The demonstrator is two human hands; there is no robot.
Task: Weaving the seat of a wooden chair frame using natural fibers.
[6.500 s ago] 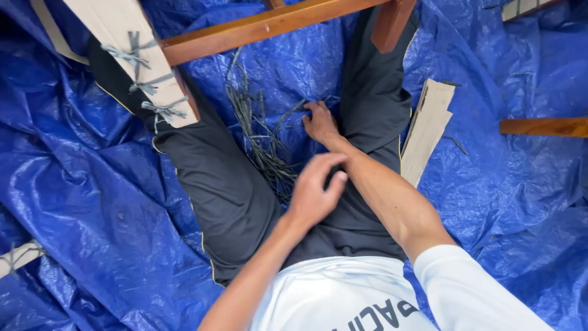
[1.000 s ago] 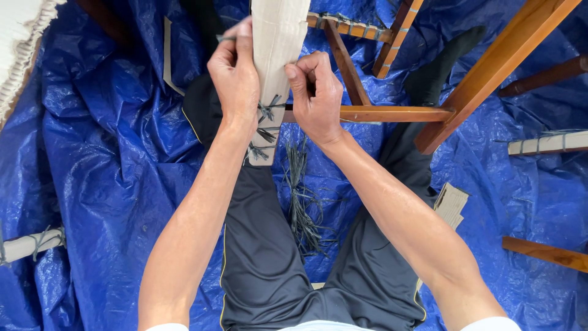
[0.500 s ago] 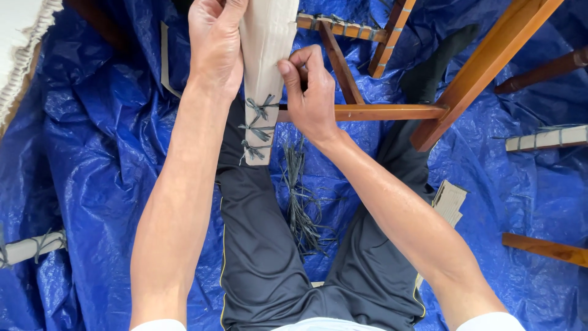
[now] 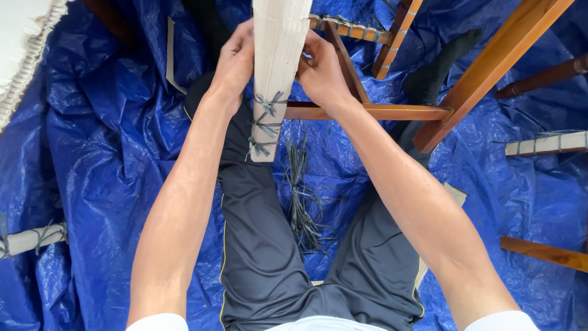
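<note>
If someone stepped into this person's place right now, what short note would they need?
Left hand: grips the left edge of the pale bundle.
Right hand: grips its right edge.
Bundle: held upright over the lap, above the wooden frame on the blue tarp.
Done: three dark ties are knotted around the bundle's lower end.
Left: the part above has no ties in view; loose dark strands lie between the legs. Other tied bundles lie left and right.

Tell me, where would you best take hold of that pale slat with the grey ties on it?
Probably by its two long edges, above the grey ties, coming in from either side. The pale slat is flat and narrow and stands tilted over the lap, so each edge is open to a palm. The left hand and right hand clasp it just so.
</note>
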